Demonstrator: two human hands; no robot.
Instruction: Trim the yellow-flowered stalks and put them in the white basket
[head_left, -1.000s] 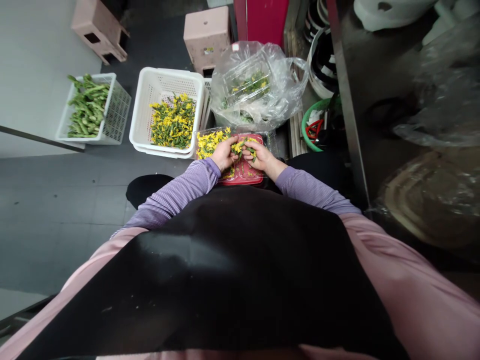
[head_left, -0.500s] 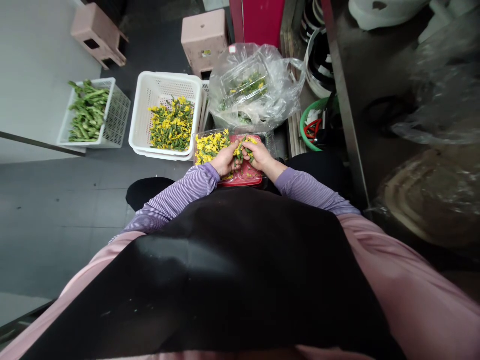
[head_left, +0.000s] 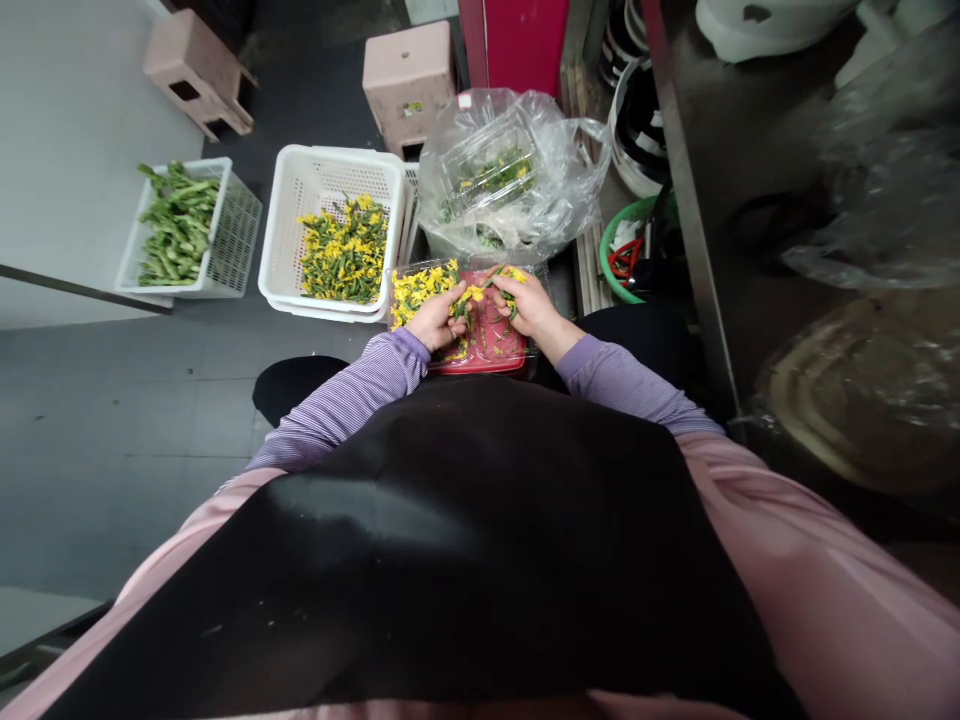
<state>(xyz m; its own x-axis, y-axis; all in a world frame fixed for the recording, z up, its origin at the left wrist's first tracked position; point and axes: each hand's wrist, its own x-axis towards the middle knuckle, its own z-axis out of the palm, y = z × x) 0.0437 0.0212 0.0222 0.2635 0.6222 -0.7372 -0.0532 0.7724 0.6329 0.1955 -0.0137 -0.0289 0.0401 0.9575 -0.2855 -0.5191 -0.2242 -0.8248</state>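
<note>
My left hand (head_left: 439, 318) is closed on yellow-flowered green sprigs (head_left: 463, 303), over the left part of a clear plastic box (head_left: 474, 350). Facing it, my right hand (head_left: 529, 303) grips more flowering sprigs (head_left: 512, 280) between thumb and fingers. A small gap lies between the two hands. The box rests on something red (head_left: 480, 368) in front of my apron. Many yellow flower tips (head_left: 416, 290) fill its left side, while a few green scraps lie on its right side.
A white basket (head_left: 274, 220) with yellow-flowered sprigs stands left of the box; farther left, another basket (head_left: 236, 240) holds green stalks. Beyond the box sits a clear plastic bag (head_left: 555, 190) with greens. A green basket (head_left: 606, 255), pink stools (head_left: 409, 75) and a metal-edged shelf (head_left: 701, 230) are around.
My hands have moved apart, the left one to the left and the right one slightly right. Each still grips sprigs, and more of the box's right side shows.
</note>
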